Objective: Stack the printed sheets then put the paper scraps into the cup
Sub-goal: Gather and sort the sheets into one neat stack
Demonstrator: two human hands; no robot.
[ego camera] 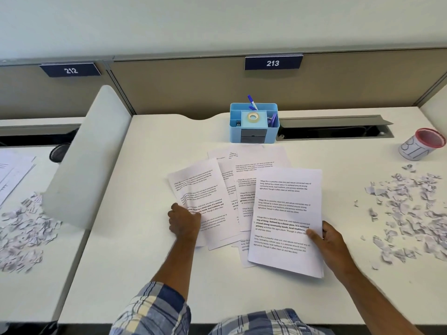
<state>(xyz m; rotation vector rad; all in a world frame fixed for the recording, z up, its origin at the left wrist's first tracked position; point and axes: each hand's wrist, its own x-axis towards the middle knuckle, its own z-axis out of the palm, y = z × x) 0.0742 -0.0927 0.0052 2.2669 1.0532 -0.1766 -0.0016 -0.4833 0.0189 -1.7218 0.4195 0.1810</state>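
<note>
From the head view, the left hand (185, 222) is reaching forward, fingers curled and pinching the near left edge of the leftmost printed sheet (202, 189) on the desk (145, 165). The right hand (325, 240) is gripping a sheet (287, 213) at its right edge, thumb on top. Paper scraps (408, 213) are lying scattered at right, near the cup (422, 144) standing behind them.

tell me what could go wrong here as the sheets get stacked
The right hand pinches only one edge of the top sheet, so it may sag or slip. The left hand could crease the fanned sheets while gathering them. A quick sweep might scatter the paper scraps.
</note>
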